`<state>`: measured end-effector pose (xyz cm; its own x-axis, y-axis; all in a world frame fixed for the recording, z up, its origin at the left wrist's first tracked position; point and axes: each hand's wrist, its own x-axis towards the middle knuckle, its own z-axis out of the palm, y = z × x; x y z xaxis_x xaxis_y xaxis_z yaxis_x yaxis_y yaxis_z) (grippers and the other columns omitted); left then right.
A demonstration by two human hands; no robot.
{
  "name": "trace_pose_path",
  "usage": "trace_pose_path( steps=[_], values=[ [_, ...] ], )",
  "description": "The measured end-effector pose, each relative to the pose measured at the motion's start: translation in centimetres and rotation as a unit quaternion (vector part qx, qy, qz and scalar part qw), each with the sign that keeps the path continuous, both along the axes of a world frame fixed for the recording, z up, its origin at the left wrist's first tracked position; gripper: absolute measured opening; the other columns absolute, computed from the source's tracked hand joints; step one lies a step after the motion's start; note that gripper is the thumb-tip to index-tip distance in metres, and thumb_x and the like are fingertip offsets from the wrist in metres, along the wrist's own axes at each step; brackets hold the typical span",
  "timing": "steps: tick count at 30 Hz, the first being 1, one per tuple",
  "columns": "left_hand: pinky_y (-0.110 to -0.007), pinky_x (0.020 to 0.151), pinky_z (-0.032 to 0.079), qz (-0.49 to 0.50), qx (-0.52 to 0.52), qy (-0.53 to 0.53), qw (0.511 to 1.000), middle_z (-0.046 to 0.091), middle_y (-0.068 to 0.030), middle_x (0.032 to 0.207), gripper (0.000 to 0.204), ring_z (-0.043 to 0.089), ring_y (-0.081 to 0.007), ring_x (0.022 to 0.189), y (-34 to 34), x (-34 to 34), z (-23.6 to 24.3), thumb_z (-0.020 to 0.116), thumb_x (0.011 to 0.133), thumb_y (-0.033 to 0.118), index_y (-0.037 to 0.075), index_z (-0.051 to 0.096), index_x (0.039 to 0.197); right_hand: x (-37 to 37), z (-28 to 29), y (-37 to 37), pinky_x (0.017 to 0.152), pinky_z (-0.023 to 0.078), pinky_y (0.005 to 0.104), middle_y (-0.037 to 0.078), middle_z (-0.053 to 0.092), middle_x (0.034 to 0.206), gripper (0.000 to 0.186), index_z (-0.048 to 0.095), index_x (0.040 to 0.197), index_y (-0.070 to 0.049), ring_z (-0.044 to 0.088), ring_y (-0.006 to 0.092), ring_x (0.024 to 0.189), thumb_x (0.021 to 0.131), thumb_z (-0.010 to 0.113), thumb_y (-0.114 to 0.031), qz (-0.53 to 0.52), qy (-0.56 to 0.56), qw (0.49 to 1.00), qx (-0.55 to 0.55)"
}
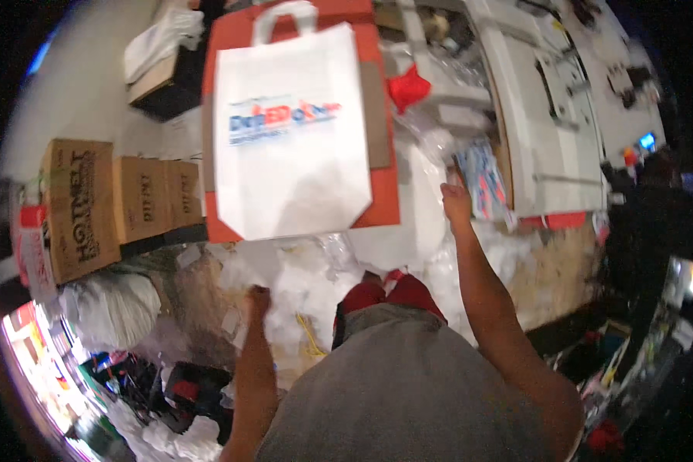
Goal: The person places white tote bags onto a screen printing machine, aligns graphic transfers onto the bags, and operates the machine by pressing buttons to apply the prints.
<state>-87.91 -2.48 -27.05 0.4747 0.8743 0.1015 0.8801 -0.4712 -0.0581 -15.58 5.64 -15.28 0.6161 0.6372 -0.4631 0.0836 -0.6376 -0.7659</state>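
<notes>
A white bag [292, 185] with handles and red and blue print lies flat on orange-red boards [379, 200] with a brown layer between. My right hand [455, 202] reaches forward, fingers closed, beside a stack of blue-and-red printed sheets [481, 177] and crumpled clear plastic [431, 138]; what it grips, if anything, is too small to make out. Lower down, left of centre, my left hand [258, 300] hangs with curled fingers, its contents hidden. A red crumpled piece [408, 88] sits right of the bag.
Cardboard cartons [81, 212] stand at the left, near a dark box [164, 81] topped with white material. A white machine [547, 131] is at the right. Plastic scraps [300, 269] litter the floor, with a bulging white sack [108, 308] at lower left.
</notes>
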Motion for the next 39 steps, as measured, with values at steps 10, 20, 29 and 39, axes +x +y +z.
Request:
trace_pose_path(
  steps=[10, 20, 29, 39],
  values=[
    [-0.047, 0.087, 0.052, 0.059, -0.592, -0.165, 0.786, 0.068, -0.0249, 0.103, 0.036, 0.065, -0.0410, 0.100, -8.1, 39.8, 10.0, 0.058, 0.087, 0.036, 0.002, 0.067, 0.095, 0.8, -10.7, -14.6, 0.090, 0.050, 0.0424, 0.027, 0.065, 0.108, 0.078, 0.059, 0.107, 0.009, 0.064, 0.0375, 0.103, 0.065, 0.083, -0.052, 0.103, -0.183, 0.957, -0.199],
    [-0.039, 0.077, 0.054, 0.194, -0.531, -0.257, 0.784, 0.070, -0.0188, 0.098, 0.052, 0.069, -0.0304, 0.089, -7.3, 30.4, 0.7, 0.061, 0.091, 0.049, -0.001, 0.066, 0.101, -4.2, -14.3, -16.6, 0.051, 0.049, 0.0306, 0.010, 0.069, 0.080, 0.017, 0.066, 0.086, -0.002, 0.062, 0.0169, 0.060, 0.076, 0.067, -0.017, -0.105, 0.188, 0.976, -0.041],
    [-0.039, 0.077, 0.054, 0.261, -0.237, -0.378, 0.856, 0.070, -0.0141, 0.089, 0.035, 0.068, -0.0280, 0.082, -3.4, 36.2, 2.9, 0.074, 0.082, 0.026, 0.000, 0.065, 0.104, -4.3, -13.8, -19.5, 0.058, 0.052, 0.0326, 0.007, 0.065, 0.086, 0.028, 0.064, 0.105, -0.005, 0.061, 0.0171, 0.068, 0.080, 0.069, -0.016, -0.177, 0.154, 0.971, -0.042],
    [-0.040, 0.085, 0.053, 0.308, -0.297, -0.299, 0.853, 0.072, -0.0156, 0.092, 0.041, 0.069, -0.0312, 0.089, -0.8, 39.9, 4.1, 0.071, 0.081, 0.033, 0.000, 0.067, 0.105, -4.3, -11.9, -19.9, 0.088, 0.052, 0.0364, 0.013, 0.069, 0.103, 0.060, 0.058, 0.126, -0.004, 0.066, 0.0251, 0.094, 0.076, 0.077, -0.031, 0.002, -0.072, 0.996, -0.052]
  ],
)
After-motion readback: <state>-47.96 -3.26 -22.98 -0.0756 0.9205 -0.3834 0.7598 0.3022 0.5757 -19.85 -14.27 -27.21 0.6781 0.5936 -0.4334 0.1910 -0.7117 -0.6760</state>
